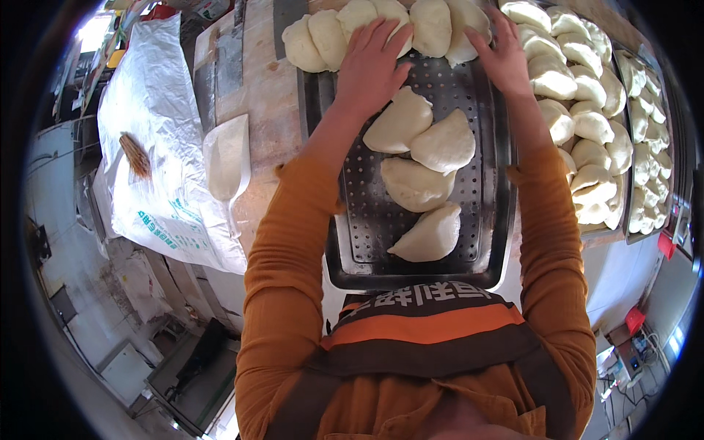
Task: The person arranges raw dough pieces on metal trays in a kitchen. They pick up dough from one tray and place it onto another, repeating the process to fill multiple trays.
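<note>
A row of folded half-round dough pieces [430, 28] lies across the far end of a perforated metal tray [360, 242]. My left hand [374, 63] rests palm down over the middle of that row, its fingers slightly spread on the dough. At the row's right end is my right hand [501, 60], thumb and fingers apart, with the thumb against the last piece. Between my forearms, several more folded dough pieces [418, 184] lie on the tray, some overlapping. Dough under my left fingers is partly hidden.
To the right stand a tray crowded with folded dough [588, 115] and another filled tray [649, 143]. On the left, a flour scoop [226, 159] lies on the wooden table [269, 104], beside a white woven sack [159, 99] with a small bristle brush [135, 155] on it.
</note>
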The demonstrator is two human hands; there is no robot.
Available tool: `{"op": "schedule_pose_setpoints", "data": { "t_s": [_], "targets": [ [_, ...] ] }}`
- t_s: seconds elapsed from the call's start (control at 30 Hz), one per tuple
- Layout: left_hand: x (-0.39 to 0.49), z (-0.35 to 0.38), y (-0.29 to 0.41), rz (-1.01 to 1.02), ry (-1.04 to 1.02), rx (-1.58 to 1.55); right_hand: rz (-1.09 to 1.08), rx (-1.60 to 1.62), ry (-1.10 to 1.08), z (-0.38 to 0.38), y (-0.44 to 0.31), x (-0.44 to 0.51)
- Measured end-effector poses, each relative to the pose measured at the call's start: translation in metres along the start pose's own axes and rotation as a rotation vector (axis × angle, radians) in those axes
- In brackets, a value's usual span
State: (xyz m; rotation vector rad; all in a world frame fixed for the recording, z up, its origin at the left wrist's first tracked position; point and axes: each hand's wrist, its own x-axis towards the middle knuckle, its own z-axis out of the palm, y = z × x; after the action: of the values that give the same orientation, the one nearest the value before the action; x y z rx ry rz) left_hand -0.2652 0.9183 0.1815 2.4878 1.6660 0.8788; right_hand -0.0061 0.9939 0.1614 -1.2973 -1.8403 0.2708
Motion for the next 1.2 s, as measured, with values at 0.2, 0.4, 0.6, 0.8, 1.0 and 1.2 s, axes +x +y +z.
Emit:
{"op": "schedule_pose_setpoints", "data": {
  "t_s": [0.2,0.4,0.6,0.8,1.0,1.2],
  "targets": [
    [-0.101,-0.036,0.036,-0.301,-0.271,-0.378,0.550,-0.034,-0.597,-0.077,-0.065,-0.096],
    [-0.118,-0.012,0.060,-0.434,-0.262,-0.249,1.013,0.389,-0.599,-0.057,-0.082,-0.151],
    [-0.125,0.006,0.031,-0.633,-0.354,-0.408,1.170,0.671,-0.451,-0.042,-0.088,-0.157],
    [-0.127,-0.006,0.007,-1.200,-0.406,-1.359,0.951,0.936,-0.348,-0.035,-0.098,-0.164],
    [-0.140,-0.030,0.042,-1.068,-0.123,-1.811,0.836,0.868,-0.432,-0.035,-0.098,-0.156],
    [-0.164,-0.064,0.046,-1.001,-0.126,-2.165,0.887,0.969,-0.463,-0.051,-0.134,-0.136]
  ]
}}
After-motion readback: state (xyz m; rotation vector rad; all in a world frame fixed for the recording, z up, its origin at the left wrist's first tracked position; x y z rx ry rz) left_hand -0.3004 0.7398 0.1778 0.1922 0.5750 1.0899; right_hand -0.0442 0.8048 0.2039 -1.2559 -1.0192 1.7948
